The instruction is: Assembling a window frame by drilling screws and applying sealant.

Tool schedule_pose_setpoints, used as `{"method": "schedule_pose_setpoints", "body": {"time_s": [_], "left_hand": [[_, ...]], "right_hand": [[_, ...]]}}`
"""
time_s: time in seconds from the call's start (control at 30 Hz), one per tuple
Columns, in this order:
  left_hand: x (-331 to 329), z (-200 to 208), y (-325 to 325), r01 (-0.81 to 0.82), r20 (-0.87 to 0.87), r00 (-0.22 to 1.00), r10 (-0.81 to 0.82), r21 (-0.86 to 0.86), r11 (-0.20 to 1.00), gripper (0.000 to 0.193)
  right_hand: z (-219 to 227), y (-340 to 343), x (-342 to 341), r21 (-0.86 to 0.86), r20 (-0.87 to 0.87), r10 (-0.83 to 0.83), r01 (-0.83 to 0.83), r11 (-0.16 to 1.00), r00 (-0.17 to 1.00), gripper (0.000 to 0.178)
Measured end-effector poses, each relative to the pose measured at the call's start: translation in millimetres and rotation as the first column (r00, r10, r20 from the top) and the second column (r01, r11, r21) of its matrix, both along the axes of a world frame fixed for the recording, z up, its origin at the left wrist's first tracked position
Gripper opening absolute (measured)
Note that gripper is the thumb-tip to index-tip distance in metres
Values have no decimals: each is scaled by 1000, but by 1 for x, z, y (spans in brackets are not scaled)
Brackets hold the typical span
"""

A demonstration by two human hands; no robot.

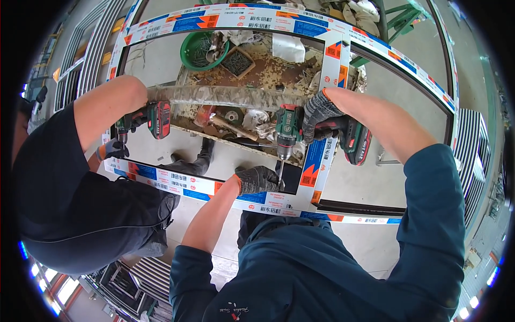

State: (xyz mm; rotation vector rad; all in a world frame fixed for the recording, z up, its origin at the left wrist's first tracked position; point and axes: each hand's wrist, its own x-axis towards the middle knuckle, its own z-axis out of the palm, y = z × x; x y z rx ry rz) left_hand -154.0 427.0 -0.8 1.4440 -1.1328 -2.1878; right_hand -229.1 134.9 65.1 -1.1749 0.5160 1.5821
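Observation:
My right hand (320,114), in a grey knit glove, grips a green and black cordless drill (290,126) with its battery pack toward the right. The drill points down at the near rail of the window frame (268,208), which is wrapped in white, blue and orange film. A long thin bit (281,170) extends from its chuck. Beside the bit's lower end is my left hand (258,180), also gloved, its fingers drawn together at the rail's inner edge. Whatever lies between those fingertips is too small to make out.
At left a co-worker in dark clothes holds another cordless drill (159,119) against the same frame. Under the frame, a worn bench (268,78) carries a green basin (188,56) of screws, a square box of screws (237,63) and a hammer (234,127). Striped profiles (472,161) stand at right.

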Motion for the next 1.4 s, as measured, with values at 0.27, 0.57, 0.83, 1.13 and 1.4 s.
{"method": "schedule_pose_setpoints", "body": {"time_s": [0.27,0.57,0.83,1.13,1.4], "left_hand": [[-2,-3,5,-81,-33,996,82,18,997,23],[-1,-7,6,-67,-73,995,70,42,997,23],[-1,5,-2,-23,-3,1000,23,74,997,23],[-2,-2,2,-61,-15,998,61,13,998,23],[1,-5,2,-42,-36,998,43,20,999,22]], "right_hand": [[1,2,1,-24,52,24,-23,999,998,20],[4,3,3,-15,20,-5,5,1000,1000,20],[-7,0,2,-28,-28,-5,4,1000,1000,24],[-3,0,3,21,26,30,-31,999,999,20],[5,2,7,-32,-29,23,-24,999,999,21]]}}
